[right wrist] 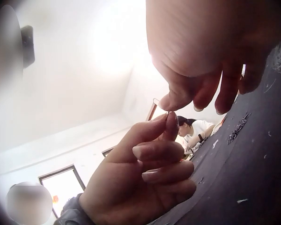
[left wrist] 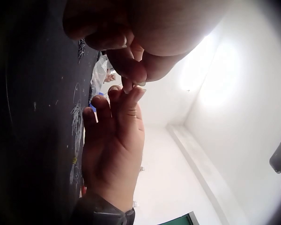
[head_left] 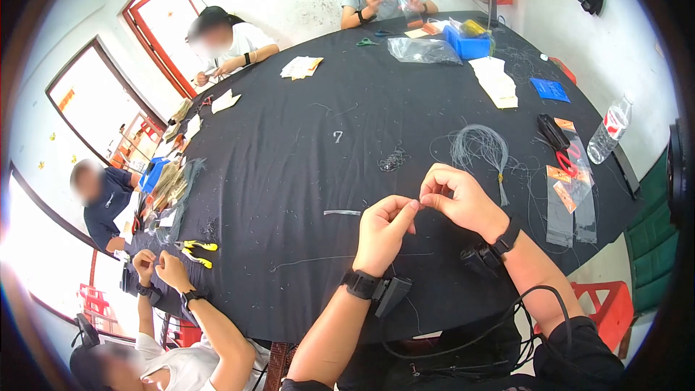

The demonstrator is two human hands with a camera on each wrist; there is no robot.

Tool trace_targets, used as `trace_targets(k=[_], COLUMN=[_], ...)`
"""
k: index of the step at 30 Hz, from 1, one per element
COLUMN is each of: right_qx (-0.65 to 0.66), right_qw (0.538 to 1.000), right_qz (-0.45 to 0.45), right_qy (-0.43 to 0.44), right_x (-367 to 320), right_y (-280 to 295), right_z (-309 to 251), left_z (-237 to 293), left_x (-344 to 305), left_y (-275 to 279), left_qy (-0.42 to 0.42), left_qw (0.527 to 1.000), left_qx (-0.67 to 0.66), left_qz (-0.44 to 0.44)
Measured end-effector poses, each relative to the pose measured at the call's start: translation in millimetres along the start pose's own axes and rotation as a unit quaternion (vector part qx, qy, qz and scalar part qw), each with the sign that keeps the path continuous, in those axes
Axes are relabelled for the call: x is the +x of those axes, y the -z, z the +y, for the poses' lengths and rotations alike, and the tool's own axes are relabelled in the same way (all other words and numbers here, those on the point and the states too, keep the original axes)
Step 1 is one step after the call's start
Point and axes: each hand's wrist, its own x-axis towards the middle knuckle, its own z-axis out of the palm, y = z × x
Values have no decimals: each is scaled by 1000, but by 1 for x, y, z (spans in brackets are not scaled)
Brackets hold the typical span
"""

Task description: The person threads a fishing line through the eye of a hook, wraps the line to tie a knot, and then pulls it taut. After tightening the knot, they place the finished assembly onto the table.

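My left hand and right hand meet fingertip to fingertip above the black-covered table. Between thumbs and forefingers, both pinch a tiny thin piece; its kind is too small to tell and the fingertips hide most of it. In the right wrist view, the left hand's other fingers curl inward. A looped bundle of clear line, bound with yellow, lies beyond the right hand. Past the left hand is a heap of small dark pieces, and a short clear strip lies beside it.
At right are red-handled scissors, a black pouch, plastic packets and a water bottle. Yellow-handled pliers lie left, near another person's hands. A cable hangs by my right forearm. More people sit around the table.
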Motion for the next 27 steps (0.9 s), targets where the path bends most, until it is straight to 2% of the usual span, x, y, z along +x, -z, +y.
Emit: trace_targets(k=[14,27], right_qx=[-3,-9], right_qw=[1000,1000], right_qz=[13,8], right_qy=[-21,21], right_x=[1,0], right_y=[5,0], right_z=[1,-2], left_z=[3,3], left_x=[0,0], left_y=[2,2], left_qy=[9,17], left_qw=[1000,1000], left_qx=[-18,-6], left_qz=[8,-16])
